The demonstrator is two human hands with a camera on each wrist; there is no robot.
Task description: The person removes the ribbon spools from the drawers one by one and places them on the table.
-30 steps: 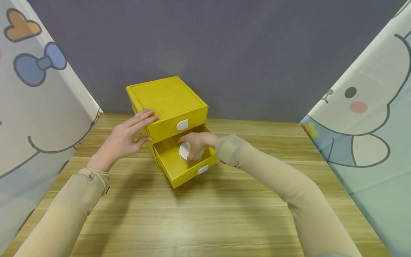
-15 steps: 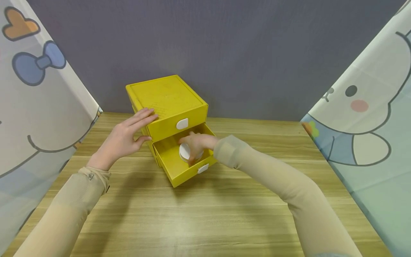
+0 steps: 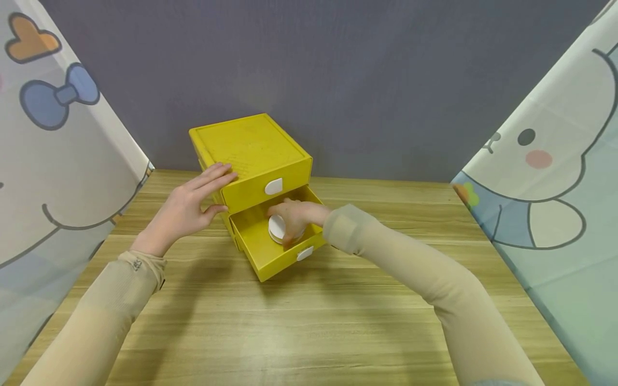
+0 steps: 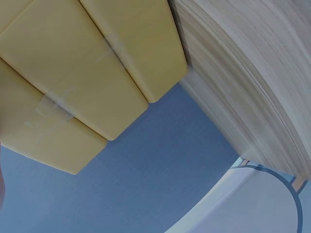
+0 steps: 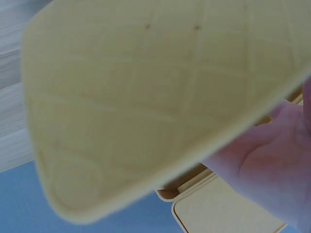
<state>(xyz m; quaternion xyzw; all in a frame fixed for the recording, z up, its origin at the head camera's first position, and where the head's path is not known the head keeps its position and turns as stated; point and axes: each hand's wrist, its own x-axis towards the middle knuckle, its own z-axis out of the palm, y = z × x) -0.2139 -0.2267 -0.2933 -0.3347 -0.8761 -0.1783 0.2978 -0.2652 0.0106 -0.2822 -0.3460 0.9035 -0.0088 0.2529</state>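
A yellow drawer unit [image 3: 260, 140] stands at an angle on the table, its middle drawer [image 3: 253, 238] pulled out. Inside that drawer lies a round white object [image 3: 277, 227], flat-topped and partly covered by my right hand [image 3: 298, 215]. The fingers and thumb of that hand curl over the object's sides. My left hand [image 3: 185, 208] rests with extended fingers on the unit's top left edge, thumb against the front corner. The left wrist view shows the unit's stacked side panels [image 4: 92, 68]. In the right wrist view the drawer's ribbed underside [image 5: 141, 107] covers much of the hand [image 5: 274, 167].
White handles mark the upper drawer front [image 3: 273, 186] and the pulled-out drawer front [image 3: 305, 253]. Behind the unit rises a dark grey partition [image 3: 386, 91]. Cartoon-printed cloths flank the wood-grain table [image 3: 270, 332] on the left and right.
My right hand has shifted its fingers and thumb slightly over the round white object, covering more of its right side. The left hand and the drawer unit stay where they were.
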